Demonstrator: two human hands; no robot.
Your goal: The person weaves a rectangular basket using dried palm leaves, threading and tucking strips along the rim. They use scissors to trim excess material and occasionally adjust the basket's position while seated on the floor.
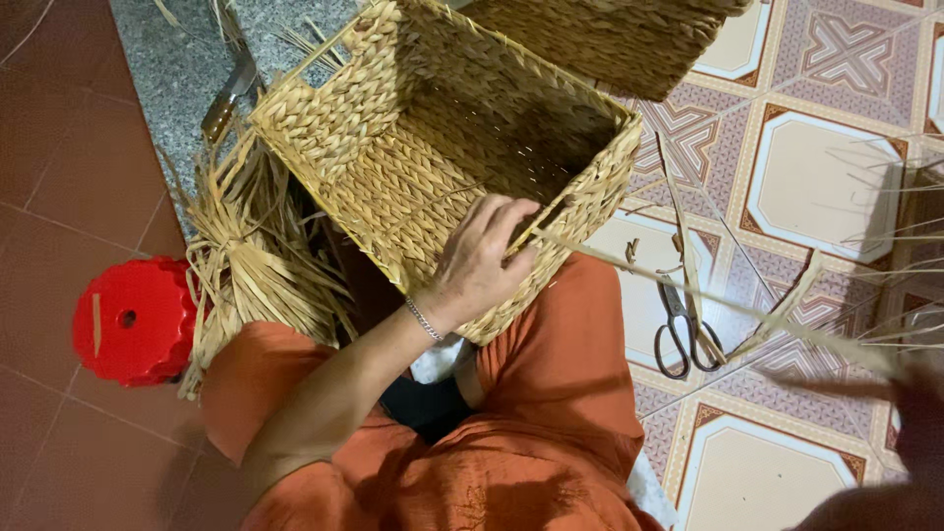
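The left hand reaches toward twelve o'clock, fingers curled downward, wrist bent. The right hand blurs at four o'clock.

Single head-worn view, looking steeply down, close over the lap, woven basket and tiled floor.

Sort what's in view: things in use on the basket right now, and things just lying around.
In use: woven basket, left hand on its rim, long straw strand, right hand blurred at its far end.

Lying about: scissors, red stool, straw bundle, second basket.
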